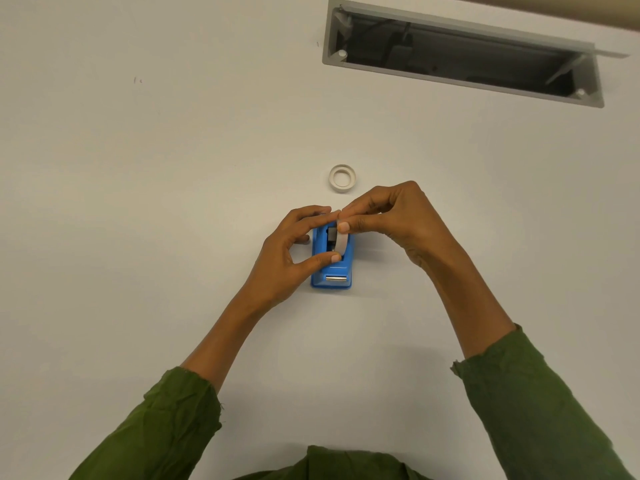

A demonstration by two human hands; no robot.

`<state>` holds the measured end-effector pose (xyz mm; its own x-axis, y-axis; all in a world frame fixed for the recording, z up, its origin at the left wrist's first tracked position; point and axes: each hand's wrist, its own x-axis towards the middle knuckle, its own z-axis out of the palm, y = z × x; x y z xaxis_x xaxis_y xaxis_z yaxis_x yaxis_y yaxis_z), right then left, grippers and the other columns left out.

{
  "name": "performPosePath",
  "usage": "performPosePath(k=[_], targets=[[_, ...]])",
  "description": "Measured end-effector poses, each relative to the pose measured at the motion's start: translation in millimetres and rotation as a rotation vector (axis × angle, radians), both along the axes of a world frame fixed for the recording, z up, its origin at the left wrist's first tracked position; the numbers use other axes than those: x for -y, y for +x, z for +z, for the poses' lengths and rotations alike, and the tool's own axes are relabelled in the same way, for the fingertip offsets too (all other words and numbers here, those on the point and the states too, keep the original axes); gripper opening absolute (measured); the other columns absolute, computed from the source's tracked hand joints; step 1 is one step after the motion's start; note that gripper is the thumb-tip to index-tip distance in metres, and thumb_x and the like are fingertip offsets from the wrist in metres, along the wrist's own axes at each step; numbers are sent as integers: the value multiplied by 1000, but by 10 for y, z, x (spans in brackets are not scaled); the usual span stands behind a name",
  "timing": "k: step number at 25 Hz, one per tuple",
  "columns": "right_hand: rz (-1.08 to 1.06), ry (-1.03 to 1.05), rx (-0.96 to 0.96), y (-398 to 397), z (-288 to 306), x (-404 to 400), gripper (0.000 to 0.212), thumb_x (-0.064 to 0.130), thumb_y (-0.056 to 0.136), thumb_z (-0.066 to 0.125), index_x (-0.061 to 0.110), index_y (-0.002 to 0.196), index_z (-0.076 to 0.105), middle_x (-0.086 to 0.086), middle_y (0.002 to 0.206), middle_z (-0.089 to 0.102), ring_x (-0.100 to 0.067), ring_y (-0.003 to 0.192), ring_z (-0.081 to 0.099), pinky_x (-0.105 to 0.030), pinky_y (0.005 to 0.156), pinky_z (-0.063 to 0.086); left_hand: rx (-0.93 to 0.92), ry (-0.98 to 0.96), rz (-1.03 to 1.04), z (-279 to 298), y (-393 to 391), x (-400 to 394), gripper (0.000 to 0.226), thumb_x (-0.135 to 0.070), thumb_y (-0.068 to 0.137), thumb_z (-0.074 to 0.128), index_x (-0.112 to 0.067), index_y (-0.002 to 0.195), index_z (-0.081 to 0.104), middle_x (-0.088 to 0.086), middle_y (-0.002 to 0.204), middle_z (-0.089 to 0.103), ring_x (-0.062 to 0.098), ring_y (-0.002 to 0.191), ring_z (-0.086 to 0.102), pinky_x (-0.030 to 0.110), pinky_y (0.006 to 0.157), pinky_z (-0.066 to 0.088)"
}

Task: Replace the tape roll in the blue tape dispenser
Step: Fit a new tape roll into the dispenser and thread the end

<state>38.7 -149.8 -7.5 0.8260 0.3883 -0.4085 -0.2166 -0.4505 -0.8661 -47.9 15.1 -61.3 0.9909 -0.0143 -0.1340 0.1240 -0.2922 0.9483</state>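
The blue tape dispenser (331, 271) stands on the white table, its metal cutter at the near end. A whitish tape roll (342, 242) sits on edge in its well, beside a dark hub. My left hand (291, 251) pinches the roll, thumb at its near edge and fingers over its far edge. My right hand (388, 220) grips the top of the same roll between thumb and forefinger. A second tape roll (342, 178) lies flat on the table just beyond the hands, untouched.
An open cable hatch (460, 53) with a raised grey lid is cut into the table at the far right. Green sleeves cover both forearms at the near edge.
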Motion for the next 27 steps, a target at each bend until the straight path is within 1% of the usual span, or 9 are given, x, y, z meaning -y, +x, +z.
performPosePath(k=[3, 6, 8, 10, 12, 15, 18, 23, 27], targets=[[8, -12, 21, -14, 22, -4, 21, 19, 64, 83, 9, 81, 76, -7, 82, 75, -14, 76, 72, -29, 78, 58, -8, 6, 3, -7, 2, -1, 49, -29, 75, 70, -29, 121, 53, -8, 130, 49, 2, 117, 47, 12, 89, 44], [73, -79, 75, -25, 93, 11, 20, 25, 67, 81, 14, 82, 76, 0, 84, 75, -10, 75, 72, -25, 79, 58, -18, 11, 6, 0, -2, 6, 51, -28, 74, 70, -26, 122, 52, -5, 132, 48, 4, 118, 47, 14, 90, 44], [154, -171, 125, -35, 153, 7, 26, 28, 61, 84, 18, 82, 76, 7, 82, 73, -5, 75, 70, -21, 76, 55, -22, 10, 6, 9, -3, 6, 52, -26, 74, 71, -24, 123, 52, -4, 133, 48, 6, 119, 47, 16, 91, 45], [206, -253, 185, -53, 192, -23, 31, 26, 55, 87, 17, 82, 75, 8, 77, 70, -4, 73, 68, -20, 73, 52, -41, 10, 0, 23, 4, 15, 56, -25, 73, 72, -22, 125, 50, -3, 133, 48, 8, 119, 47, 17, 91, 44], [209, -273, 207, -61, 220, -50, 30, 22, 55, 88, 14, 81, 74, 4, 76, 70, -9, 74, 69, -26, 75, 54, -69, 2, 1, 43, 17, 34, 60, -26, 71, 74, -23, 126, 49, -4, 132, 48, 8, 116, 49, 15, 89, 44], [209, -252, 202, -44, 247, -47, 26, 18, 59, 86, 10, 81, 75, -3, 84, 73, -14, 80, 69, -36, 82, 57, -53, -1, 49, 73, 39, 62, 54, -27, 71, 75, -23, 121, 54, -3, 127, 52, 8, 112, 51, 14, 86, 45], [248, -265, 228, -41, 255, -42, 23, 17, 64, 83, 9, 84, 76, -5, 89, 73, -14, 81, 69, -37, 81, 58, -41, -3, 75, 74, 52, 66, 48, -25, 71, 75, -22, 116, 58, -3, 123, 53, 8, 109, 52, 17, 85, 46], [301, -303, 239, 13, 282, -64, 21, 18, 66, 82, 11, 84, 76, -4, 86, 73, -11, 77, 68, -30, 77, 57, -56, 7, 54, 73, 71, 45, 49, -26, 71, 75, -22, 117, 58, -2, 124, 54, 9, 111, 52, 20, 87, 47], [333, -346, 209, 77, 301, -102, 21, 21, 65, 82, 13, 84, 77, -3, 84, 74, -8, 75, 67, -7, 66, 47, -72, 9, 53, 91, 76, 44, 50, -25, 71, 75, -19, 118, 58, 1, 126, 53, 11, 112, 51, 23, 89, 47]])
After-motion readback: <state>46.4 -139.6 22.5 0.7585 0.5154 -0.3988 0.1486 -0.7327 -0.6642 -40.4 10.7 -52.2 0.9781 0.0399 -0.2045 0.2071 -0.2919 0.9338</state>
